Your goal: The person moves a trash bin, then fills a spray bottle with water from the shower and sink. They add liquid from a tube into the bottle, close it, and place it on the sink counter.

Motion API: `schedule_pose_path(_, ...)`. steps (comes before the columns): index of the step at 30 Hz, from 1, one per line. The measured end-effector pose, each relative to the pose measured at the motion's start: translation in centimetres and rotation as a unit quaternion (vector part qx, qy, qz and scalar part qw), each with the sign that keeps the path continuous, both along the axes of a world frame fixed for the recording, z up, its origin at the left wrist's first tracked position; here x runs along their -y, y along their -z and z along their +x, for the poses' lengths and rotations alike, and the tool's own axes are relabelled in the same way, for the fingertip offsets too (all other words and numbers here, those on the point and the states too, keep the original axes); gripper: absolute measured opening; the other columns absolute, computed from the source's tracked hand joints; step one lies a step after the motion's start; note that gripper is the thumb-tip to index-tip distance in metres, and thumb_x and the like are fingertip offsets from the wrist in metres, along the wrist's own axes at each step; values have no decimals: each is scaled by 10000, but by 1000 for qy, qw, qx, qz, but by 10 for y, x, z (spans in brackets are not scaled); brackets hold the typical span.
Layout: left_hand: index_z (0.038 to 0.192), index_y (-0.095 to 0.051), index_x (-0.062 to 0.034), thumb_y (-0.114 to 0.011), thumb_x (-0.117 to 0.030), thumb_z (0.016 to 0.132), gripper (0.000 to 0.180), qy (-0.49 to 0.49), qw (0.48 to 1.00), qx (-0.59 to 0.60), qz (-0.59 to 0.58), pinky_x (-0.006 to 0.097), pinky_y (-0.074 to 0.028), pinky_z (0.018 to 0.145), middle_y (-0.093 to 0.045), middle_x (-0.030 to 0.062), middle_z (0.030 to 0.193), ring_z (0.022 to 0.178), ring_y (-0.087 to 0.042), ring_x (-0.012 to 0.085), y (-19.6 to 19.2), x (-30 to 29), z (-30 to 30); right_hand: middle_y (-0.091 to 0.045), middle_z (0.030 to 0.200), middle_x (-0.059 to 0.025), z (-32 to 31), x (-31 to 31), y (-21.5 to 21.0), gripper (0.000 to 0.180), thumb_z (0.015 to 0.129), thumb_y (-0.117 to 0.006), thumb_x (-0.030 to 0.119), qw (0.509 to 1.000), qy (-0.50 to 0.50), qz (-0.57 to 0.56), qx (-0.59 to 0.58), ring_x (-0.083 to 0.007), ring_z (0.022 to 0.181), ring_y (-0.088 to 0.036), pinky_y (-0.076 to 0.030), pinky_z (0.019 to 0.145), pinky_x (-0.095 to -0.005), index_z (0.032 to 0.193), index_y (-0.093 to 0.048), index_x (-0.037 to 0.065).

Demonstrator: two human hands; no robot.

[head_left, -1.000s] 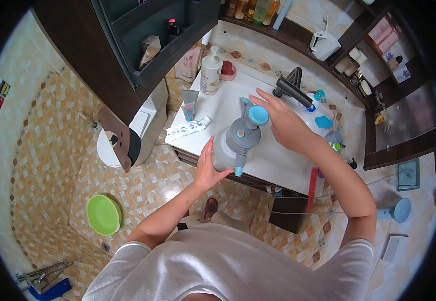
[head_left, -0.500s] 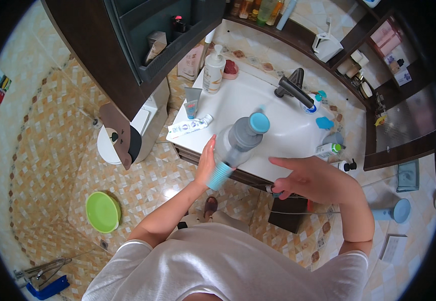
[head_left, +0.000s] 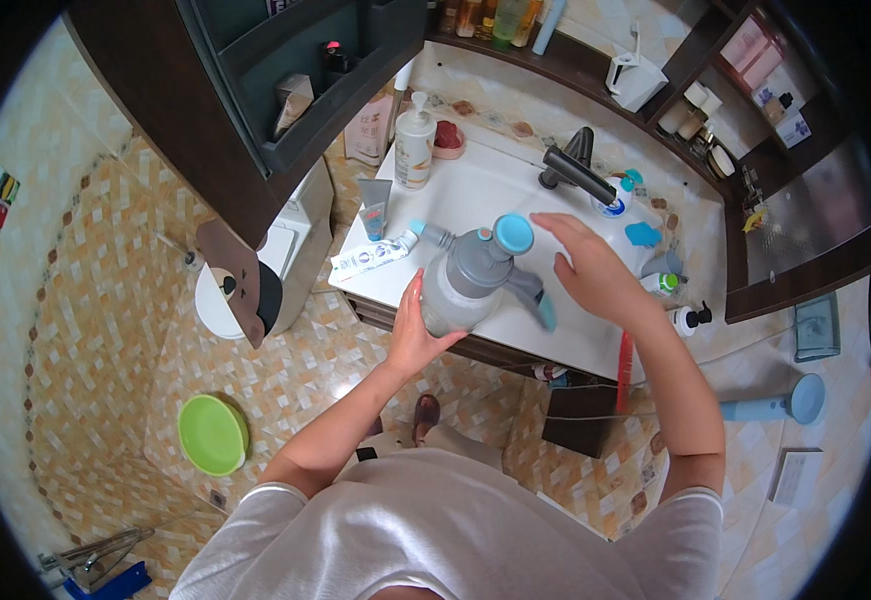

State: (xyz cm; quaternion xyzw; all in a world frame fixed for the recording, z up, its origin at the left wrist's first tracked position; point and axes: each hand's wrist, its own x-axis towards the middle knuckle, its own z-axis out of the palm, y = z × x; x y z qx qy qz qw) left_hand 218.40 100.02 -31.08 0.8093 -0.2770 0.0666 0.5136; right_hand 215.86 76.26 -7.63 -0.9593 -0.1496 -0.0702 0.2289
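A pressure spray bottle (head_left: 451,297) with a clear body, grey top and round blue pump knob is held over the front of the sink counter. My left hand (head_left: 417,335) is wrapped round the lower left of its body. Its nozzle faces left, and a grey handle with a teal part sticks out on the right. My right hand (head_left: 592,268) is open just right of the pump knob, fingertips close to it; whether they touch is unclear. A toothpaste tube (head_left: 373,256) lies just left of the nozzle, beside a standing grey tube (head_left: 374,208).
Behind stand a white pump bottle (head_left: 415,148) and the black faucet (head_left: 577,172) over the white sink (head_left: 490,180). An open cabinet door (head_left: 180,115) hangs at upper left. Small bottles (head_left: 660,283) line the counter's right side. A green basin (head_left: 213,434) sits on the floor.
The spray bottle has been turned, so its handle swung from the near left side to the right. My right hand has moved up and away from me, close to the pump knob.
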Motion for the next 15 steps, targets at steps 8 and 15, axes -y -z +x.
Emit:
schedule_pose_path(8,1493,-86,-10,-908,-243,592,1242,4,997,-80,-22,469,-299,1127,-226,248,1519,1371,-303,415,-2,5,-1,-583,1203,-155,-23,-19,22,397,815,-516,-27,994,93,1,-49,-337,1084,-573,-483,901,-427,1207,-550,29)
schedule_pose_path(15,1483,-59,-8,-920,-283,571,1284,-1,998,-23,54,470,-271,1137,-179,257,1519,1382,-264,422,-1,12,-1,-582,1219,-163,0,-21,27,450,791,-502,-42,986,54,-121,104,-341,1080,-587,-429,962,-490,1237,-505,17)
